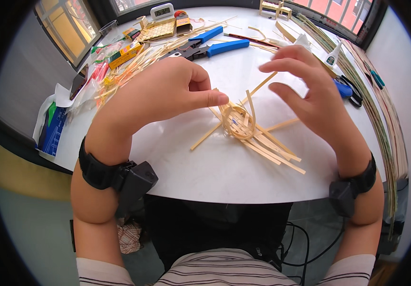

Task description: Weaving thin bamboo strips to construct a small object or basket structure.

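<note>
A small round weaving of pale bamboo strips (236, 123) sits on the white table in front of me, its loose strip ends fanning out, several toward the near right. My left hand (181, 88) reaches over from the left and pinches the far left edge of the weaving between thumb and forefinger. One thin strip curls upward from the ring. To the right of the weaving, my right hand (301, 81) hovers with thumb and fingers apart, holding nothing. A strip end reaches close to its fingertips; whether they touch I cannot tell.
Blue-handled pliers (229, 46) lie beyond my left hand. Loose bamboo strips (138, 71) and plastic bags are heaped at the left. A white glue bottle (332, 56), black-handled scissors (353, 90) and long bamboo strips (379, 128) line the right. A small digital clock (162, 11) stands at the back.
</note>
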Available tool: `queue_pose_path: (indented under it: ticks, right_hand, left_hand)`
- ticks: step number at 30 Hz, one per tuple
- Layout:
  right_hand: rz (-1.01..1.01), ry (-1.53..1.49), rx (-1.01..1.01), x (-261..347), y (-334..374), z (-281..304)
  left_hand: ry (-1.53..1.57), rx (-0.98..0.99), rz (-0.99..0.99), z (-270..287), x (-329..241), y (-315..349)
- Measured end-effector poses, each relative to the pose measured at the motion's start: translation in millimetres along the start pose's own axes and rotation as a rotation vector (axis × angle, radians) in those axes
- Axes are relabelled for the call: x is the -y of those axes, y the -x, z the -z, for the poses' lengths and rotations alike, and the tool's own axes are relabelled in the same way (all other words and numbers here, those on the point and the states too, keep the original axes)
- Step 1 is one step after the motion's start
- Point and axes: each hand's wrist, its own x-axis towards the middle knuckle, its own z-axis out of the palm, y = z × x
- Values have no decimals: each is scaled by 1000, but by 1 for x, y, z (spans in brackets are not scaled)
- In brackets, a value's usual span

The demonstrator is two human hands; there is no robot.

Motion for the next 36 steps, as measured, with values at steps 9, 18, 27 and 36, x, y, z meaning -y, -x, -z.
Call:
queue_pose_path:
  ticks: [9,18,27,36]
  right_hand:
    - [-5,70,179,8,2,-10]
    - [-95,53,246,8,1,-10]
    - [-155,-34,-140,13,-2,1]
    - [-67,-17,-204,22,-3,6]
  left_hand:
    - [100,-40,-118,-19,6,-6]
    - [243,-127,-183,-22,-3,-7]
    - [496,-330,-252,-19,5,-11]
    - [660,-127,-228,-11,-5,0]
